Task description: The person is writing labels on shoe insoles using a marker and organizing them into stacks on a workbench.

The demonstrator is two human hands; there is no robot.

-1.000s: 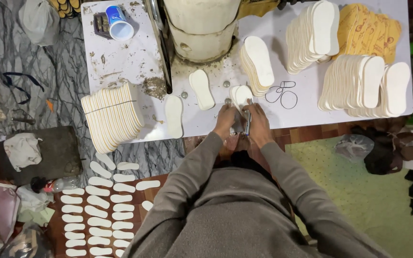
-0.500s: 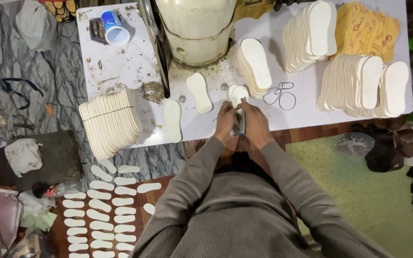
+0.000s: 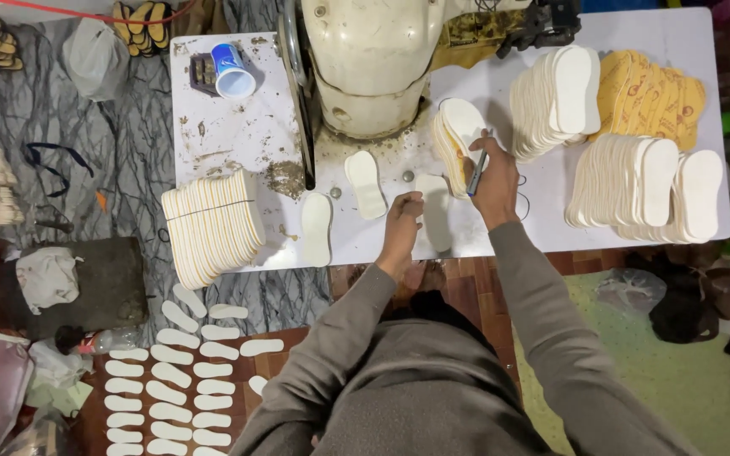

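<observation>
Head view, looking down on the white table (image 3: 238, 135). My right hand (image 3: 493, 181) is closed around a pen (image 3: 476, 173), gripped upright against the small fanned stack of white insoles (image 3: 454, 139) just right of the cream machine base (image 3: 365, 67) at the table's far edge. My left hand (image 3: 402, 221) lies near the front edge with its fingers curled; I cannot tell whether they pinch anything. Its fingertips touch the left side of a single white insole (image 3: 437, 215) lying flat between my two hands. Two more single insoles lie left of it: one (image 3: 365, 184) near the middle of the table, one (image 3: 316, 228) closer to the front edge. A striped, fanned stack of insoles (image 3: 213, 226) overhangs the front left corner. At the right end stand a tall white stack (image 3: 555, 101), a yellow stack (image 3: 652, 101) toward the far right corner, and a broad white stack (image 3: 648, 194) near the front right corner. A blue-and-white cup (image 3: 233, 72) lies tipped at the far left corner. White cut-outs (image 3: 187, 371) lie in rows on the floor below the table's left end.
</observation>
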